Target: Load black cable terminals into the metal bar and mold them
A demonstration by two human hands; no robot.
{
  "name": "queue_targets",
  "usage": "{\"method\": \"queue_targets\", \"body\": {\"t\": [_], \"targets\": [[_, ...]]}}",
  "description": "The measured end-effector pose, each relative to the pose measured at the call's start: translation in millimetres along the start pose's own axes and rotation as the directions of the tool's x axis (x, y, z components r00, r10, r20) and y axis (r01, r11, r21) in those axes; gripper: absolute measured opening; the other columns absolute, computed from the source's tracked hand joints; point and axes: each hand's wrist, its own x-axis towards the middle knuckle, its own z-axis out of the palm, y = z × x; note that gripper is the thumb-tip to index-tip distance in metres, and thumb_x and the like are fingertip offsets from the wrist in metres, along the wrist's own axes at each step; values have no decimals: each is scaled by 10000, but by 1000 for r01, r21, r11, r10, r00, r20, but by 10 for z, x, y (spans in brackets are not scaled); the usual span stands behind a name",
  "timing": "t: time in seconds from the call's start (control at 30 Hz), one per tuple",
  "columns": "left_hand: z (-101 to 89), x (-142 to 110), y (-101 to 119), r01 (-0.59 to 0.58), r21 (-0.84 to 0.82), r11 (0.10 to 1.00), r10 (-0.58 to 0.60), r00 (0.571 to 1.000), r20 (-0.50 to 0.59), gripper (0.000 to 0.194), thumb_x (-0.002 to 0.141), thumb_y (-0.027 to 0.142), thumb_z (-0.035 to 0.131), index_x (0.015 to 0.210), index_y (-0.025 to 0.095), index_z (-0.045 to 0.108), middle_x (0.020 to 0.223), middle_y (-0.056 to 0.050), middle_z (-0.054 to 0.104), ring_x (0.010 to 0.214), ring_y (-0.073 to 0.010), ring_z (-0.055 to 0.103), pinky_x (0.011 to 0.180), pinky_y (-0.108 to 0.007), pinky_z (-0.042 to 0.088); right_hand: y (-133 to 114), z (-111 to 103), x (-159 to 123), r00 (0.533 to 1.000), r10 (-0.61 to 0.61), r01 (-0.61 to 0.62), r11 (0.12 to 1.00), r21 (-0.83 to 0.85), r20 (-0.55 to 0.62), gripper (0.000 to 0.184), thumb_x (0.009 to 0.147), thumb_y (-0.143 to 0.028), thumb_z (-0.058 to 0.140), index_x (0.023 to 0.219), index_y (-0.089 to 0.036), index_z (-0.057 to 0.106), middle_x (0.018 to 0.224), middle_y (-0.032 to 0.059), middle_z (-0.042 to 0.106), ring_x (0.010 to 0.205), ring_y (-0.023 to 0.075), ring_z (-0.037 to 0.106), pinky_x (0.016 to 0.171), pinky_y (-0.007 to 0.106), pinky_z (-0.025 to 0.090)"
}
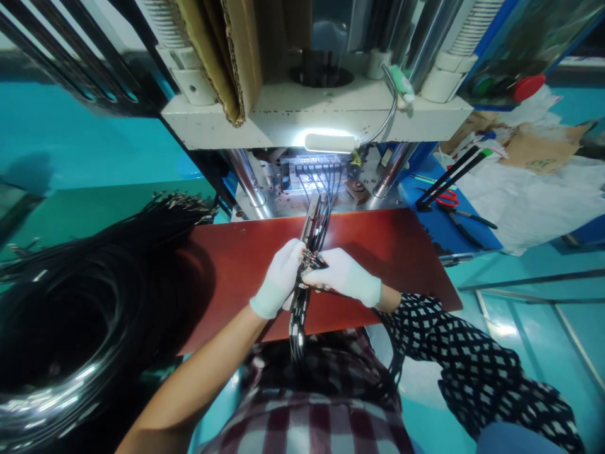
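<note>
My left hand (280, 277), in a white glove, is closed around a bundle of black cables (299, 312) with small metal ends, over the red-brown board. From the other side my right hand (347, 276), also gloved, pinches the cable ends (312, 258) close to my left fingertips. A narrow metal bar (311, 221) sticks out beyond my left fingers, beside black cables running forward. These cables reach a lit metal mould (312, 176) in the press, where several lie side by side. The lower bundle hangs over the board's near edge toward my lap. My fingers hide the exact grip.
The red-brown board (378, 252) spans the front of the press (283, 120). A large coil of black cable (108, 302) lies at left. A lamp (331, 143) glows above the mould. Pliers (466, 228) and red-handled scissors (448, 199) rest on a blue surface at right.
</note>
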Motion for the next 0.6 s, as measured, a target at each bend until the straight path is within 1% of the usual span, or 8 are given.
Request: {"method": "queue_targets", "body": {"t": [0.07, 0.13, 0.27, 0.37, 0.47, 0.53, 0.6], "targets": [[-7, 4, -11, 7, -13, 1000, -6, 1000, 25, 359, 967, 486, 460, 756, 196, 446, 751, 3, 471, 700, -145, 440, 667, -268, 417, 1, 6, 17, 1000, 7, -8, 998, 60, 9, 173, 717, -222, 653, 583, -156, 567, 550, -35, 556, 558, 105, 495, 555, 234, 371], [-9, 9, -20, 5, -24, 1000, -4, 999, 37, 340, 963, 472, 465, 769, 194, 454, 766, -4, 488, 716, -151, 449, 684, -275, 422, 8, 9, 44, 1000, 1, -3, 997, 80, 19, 176, 711, -219, 646, 570, -158, 561, 541, -34, 554, 552, 103, 489, 552, 234, 373], [15, 10, -16, -33, 14, 999, 33, 999, -17, 372, 972, 481, 444, 729, 200, 415, 713, 17, 416, 662, -136, 396, 620, -259, 377, 33, 25, 105, 1000, -19, 19, 1000, 13, 19, 169, 694, -182, 603, 534, -164, 552, 512, -35, 545, 527, 104, 486, 532, 235, 364], [33, 9, -7, -46, 72, 996, 48, 998, -28, 369, 983, 473, 430, 737, 198, 423, 709, 22, 408, 659, -133, 394, 619, -258, 357, 69, 34, 119, 999, -46, 46, 998, -44, 1, 172, 705, -174, 600, 539, -162, 557, 515, -31, 545, 534, 111, 502, 544, 241, 378], [24, 16, -8, -24, 53, 998, 26, 999, -27, 365, 982, 463, 444, 733, 198, 420, 703, 27, 399, 655, -129, 388, 616, -253, 358, 115, 23, 96, 993, -104, 99, 990, -95, -50, 178, 753, -255, 656, 625, -157, 581, 601, -19, 588, 595, 124, 520, 589, 252, 399], [11, 23, -7, -2, 13, 1000, 2, 1000, -15, 366, 978, 462, 459, 729, 195, 438, 707, 22, 424, 659, -130, 401, 619, -252, 373, 137, 3, 74, 985, -157, 153, 987, -51, -73, 199, 800, -327, 663, 724, -156, 598, 703, -7, 625, 667, 137, 542, 645, 261, 425], [-2, 28, -2, 18, -25, 1000, -18, 1000, -5, 357, 980, 461, 462, 749, 189, 477, 720, 14, 462, 664, -131, 420, 626, -254, 386, 138, -24, 54, 976, -200, 202, 979, 19, -83, 220, 850, -363, 633, 778, -160, 592, 752, -5, 623, 709, 142, 547, 683, 267, 437]]}}
